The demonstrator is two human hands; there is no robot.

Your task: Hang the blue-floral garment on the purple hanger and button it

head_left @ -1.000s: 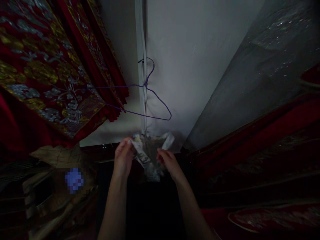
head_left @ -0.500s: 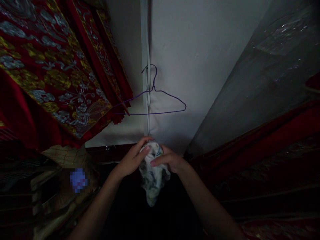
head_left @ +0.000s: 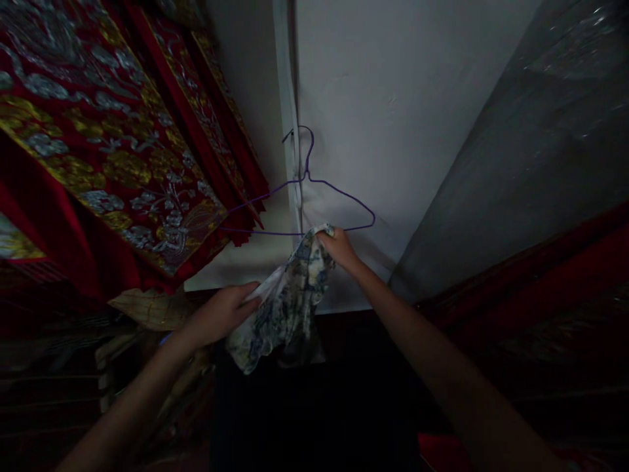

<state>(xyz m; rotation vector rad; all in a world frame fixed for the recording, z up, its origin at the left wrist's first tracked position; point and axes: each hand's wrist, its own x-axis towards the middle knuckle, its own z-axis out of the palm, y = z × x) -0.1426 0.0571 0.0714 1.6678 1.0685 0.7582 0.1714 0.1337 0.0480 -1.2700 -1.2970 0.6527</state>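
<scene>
A patterned cloth garment (head_left: 295, 298), pale with blue-grey and green print, hangs stretched between my hands. My right hand (head_left: 339, 248) pinches its upper edge, close to the bottom bar of a purple wire hanger (head_left: 344, 190). Lower and to the left, my left hand (head_left: 230, 308) has its fingers closed on the garment's pale edge. The hanger hangs by its hook from a nail on the wall, beside a whitish cord. Part of the garment covers a stretch of the hanger's bottom bar.
Red embroidered cloth (head_left: 122, 137) with gold and silver flowers hangs at the left, close to the hanger's left end. A clear plastic sheet (head_left: 491, 164) covers the right side. A white wall (head_left: 393, 78) is behind. Wooden furniture (head_left: 105, 357) stands lower left, in shadow.
The garment was bunched between both hands below the hanger. Now it is spread out, with my right hand raised to the hanger's bar and my left hand moved out to the left.
</scene>
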